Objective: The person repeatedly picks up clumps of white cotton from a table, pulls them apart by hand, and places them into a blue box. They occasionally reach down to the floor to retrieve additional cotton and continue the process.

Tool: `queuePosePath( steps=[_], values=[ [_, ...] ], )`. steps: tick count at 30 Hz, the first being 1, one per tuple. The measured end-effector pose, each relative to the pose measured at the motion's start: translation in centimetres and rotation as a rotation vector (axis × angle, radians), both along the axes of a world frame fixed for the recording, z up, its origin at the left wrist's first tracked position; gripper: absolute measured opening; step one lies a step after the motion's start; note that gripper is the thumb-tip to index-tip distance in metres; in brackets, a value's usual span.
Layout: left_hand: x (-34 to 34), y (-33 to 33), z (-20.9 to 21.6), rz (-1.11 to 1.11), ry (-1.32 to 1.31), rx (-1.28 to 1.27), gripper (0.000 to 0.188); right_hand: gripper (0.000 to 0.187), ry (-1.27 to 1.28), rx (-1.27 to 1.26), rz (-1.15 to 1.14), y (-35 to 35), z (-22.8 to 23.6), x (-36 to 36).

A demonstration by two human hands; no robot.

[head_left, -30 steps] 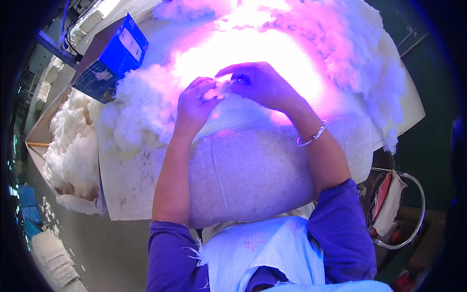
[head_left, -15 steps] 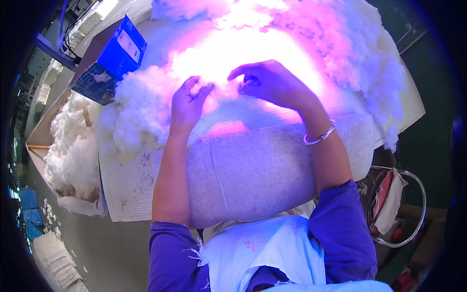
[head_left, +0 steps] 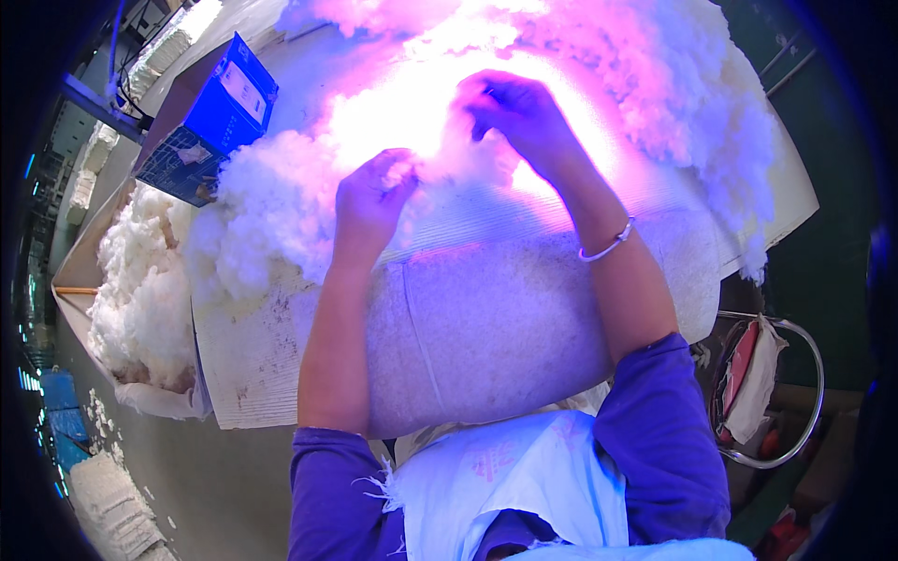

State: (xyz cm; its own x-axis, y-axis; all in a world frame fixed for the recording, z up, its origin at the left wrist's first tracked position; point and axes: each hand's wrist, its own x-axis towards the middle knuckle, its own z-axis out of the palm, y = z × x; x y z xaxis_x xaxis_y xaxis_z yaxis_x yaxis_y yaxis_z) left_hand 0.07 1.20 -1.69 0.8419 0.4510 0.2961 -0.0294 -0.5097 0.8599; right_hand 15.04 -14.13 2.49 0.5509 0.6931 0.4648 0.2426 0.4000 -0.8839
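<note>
My left hand [head_left: 372, 198] is closed, its thumb and fingers pinching a small tuft of white cotton-like fibre [head_left: 400, 174]. Farther away and to the right, my right hand [head_left: 516, 114] has its fingers curled in a pinch. Wispy fibre [head_left: 458, 151] stretches between the two hands, up to the right fingertips. Both hands are over a board-like tabletop [head_left: 486, 213] in glaring white and pink-violet light, which washes out detail around the fingers. Loose fluff [head_left: 267, 192] lies heaped to the left of my left hand, and more fluff [head_left: 706, 140] spreads along the right side.
A blue box [head_left: 210, 122] stands tilted at the back left. Below it, a bin [head_left: 75, 280] is full of white fluff [head_left: 140, 280]. A grey padded cover [head_left: 496, 327] drapes over the table's near edge. A curved metal rail [head_left: 816, 393] is at the right, beside a cloth-draped seat.
My right hand has moved away from me and slightly left, drawing wispy fibre out between the hands. My left hand has closed its fingers and barely shifted.
</note>
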Motion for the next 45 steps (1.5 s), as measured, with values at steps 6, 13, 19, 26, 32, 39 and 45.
queuePosePath(
  steps=[6, 13, 19, 26, 32, 39, 45],
  values=[
    [-0.1, 1.1, -0.5, 0.075, -0.121, -0.246, 0.022, 0.021, 0.002, 0.112, -0.135, -3.0, 3.4, 2.3],
    [0.0, 0.7, -0.2, 0.072, -0.112, -0.373, 0.025, 0.032, -0.485, -0.411, -0.113, -0.4, 1.8, -4.0],
    [0.2, 0.6, 0.0, 0.058, -0.177, -0.351, 0.022, 0.018, 0.102, -0.014, 0.075, 0.1, -0.5, 0.0],
    [0.0, -0.2, 0.8, 0.079, -0.123, -0.251, 0.021, 0.012, 0.029, 0.232, -0.284, -3.8, 4.5, 1.7],
    [-0.4, -1.0, 1.2, 0.008, -0.043, -0.002, 0.026, 0.023, -0.720, -0.520, -0.199, -1.7, 3.3, -4.4],
    [0.0, -0.6, 0.3, 0.020, -0.221, -0.170, 0.025, 0.034, -0.468, -0.575, -0.018, -2.1, 3.9, -3.3],
    [0.5, -0.2, -0.1, -0.008, -0.372, -0.516, 0.026, 0.016, -0.489, -0.717, 0.250, -2.3, 3.3, -3.0]
  ],
)
